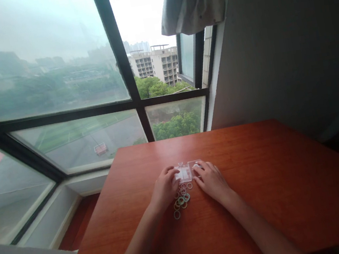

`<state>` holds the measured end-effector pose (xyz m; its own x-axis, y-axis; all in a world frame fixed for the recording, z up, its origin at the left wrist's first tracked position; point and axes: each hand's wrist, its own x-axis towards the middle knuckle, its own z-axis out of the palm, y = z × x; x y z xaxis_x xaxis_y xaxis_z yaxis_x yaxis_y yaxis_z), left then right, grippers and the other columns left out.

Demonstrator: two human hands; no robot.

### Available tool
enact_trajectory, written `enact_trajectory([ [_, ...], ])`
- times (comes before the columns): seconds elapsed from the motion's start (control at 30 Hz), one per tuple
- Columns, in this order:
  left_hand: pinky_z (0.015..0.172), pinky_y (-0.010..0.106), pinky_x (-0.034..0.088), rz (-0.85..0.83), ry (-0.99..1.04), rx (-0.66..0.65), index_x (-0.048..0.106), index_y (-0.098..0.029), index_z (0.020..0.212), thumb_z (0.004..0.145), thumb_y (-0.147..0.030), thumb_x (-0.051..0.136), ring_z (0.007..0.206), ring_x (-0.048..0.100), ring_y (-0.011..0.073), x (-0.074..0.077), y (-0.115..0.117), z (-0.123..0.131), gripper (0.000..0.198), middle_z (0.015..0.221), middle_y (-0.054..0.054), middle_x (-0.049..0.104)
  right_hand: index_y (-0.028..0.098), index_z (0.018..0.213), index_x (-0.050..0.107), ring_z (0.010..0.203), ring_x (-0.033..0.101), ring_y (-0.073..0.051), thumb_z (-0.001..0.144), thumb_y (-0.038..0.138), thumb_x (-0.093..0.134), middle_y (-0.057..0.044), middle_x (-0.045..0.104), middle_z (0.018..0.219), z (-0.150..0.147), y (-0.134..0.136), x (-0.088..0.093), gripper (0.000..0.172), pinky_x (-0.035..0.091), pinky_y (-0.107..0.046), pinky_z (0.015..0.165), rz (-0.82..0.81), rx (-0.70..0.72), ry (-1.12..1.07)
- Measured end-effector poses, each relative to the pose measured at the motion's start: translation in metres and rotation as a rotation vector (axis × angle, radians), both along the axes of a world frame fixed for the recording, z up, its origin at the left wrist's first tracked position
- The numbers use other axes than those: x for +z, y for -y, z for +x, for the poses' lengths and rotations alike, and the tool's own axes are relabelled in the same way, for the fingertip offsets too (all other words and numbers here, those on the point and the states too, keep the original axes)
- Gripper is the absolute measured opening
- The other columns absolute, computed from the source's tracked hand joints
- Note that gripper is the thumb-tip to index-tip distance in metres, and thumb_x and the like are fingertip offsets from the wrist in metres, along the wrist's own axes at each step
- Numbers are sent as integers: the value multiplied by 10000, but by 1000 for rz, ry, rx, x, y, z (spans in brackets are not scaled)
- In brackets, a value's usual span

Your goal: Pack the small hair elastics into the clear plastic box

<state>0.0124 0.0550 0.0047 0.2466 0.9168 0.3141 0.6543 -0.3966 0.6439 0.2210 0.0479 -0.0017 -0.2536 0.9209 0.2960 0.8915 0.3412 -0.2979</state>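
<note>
On the reddish-brown table (258, 164), the right hand (211, 179) is half-curled over one side of an open clear plastic box (183, 174); its grip I cannot tell. The left hand (163, 186) pinches the opposite edge, beside loose pastel rings (184, 198).

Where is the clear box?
In the head view's lower centre, the clear box lies on the table between left hand and right hand, beyond the rings.
</note>
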Motion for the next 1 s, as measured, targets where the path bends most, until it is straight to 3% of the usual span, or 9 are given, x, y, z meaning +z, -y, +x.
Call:
enact_trajectory([
  [0.13, 805, 324, 566, -41, 39, 6, 668, -188, 1031, 804, -163, 533, 855, 646, 159, -3, -5, 1, 265, 1247, 114, 558, 263, 1100, 621, 1113, 489, -256, 865, 278, 570, -83, 560, 1259, -4, -5, -2, 241, 408, -388, 942, 21, -23, -20],
  [0.3, 748, 281, 570, -46, 113, -5, 639, -176, 1078, 829, -216, 509, 929, 640, 181, 0, 6, -4, 284, 1192, 117, 590, 261, 1116, 616, 1130, 476, -264, 885, 319, 545, -87, 546, 1281, -6, -5, -6, 248, 402, -397, 944, 33, -32, -19],
  [0.47, 761, 301, 501, -11, -143, 96, 669, -213, 976, 876, -254, 497, 840, 627, 193, 10, 13, -17, 203, 925, 65, 671, 265, 1109, 619, 1129, 474, -259, 877, 317, 555, -84, 549, 1274, -6, -6, -4, 246, 395, -396, 948, 27, -28, -28],
  [0.6, 747, 283, 461, -27, -275, -5, 687, -219, 855, 893, -240, 473, 805, 599, 184, 15, 21, -22, 218, 889, 65, 635, 263, 1111, 620, 1124, 475, -264, 870, 314, 564, -85, 550, 1270, -8, -8, -1, 253, 397, -396, 934, 15, -33, -21],
  [0.83, 769, 286, 452, -101, -303, -122, 667, -220, 941, 913, -222, 441, 860, 575, 196, 20, 49, -13, 228, 937, 74, 605, 254, 1090, 627, 1131, 469, -259, 882, 326, 552, -96, 543, 1276, -15, -11, 2, 232, 387, -392, 947, -6, -27, -13],
  [1.0, 835, 288, 447, -136, -300, -182, 647, -220, 1022, 934, -231, 410, 935, 575, 197, 30, 57, -7, 253, 1022, 76, 608, 233, 1148, 602, 1150, 463, -261, 877, 312, 554, -98, 520, 1313, -12, -6, 3, 286, 379, -385, 963, -7, -35, -39],
])
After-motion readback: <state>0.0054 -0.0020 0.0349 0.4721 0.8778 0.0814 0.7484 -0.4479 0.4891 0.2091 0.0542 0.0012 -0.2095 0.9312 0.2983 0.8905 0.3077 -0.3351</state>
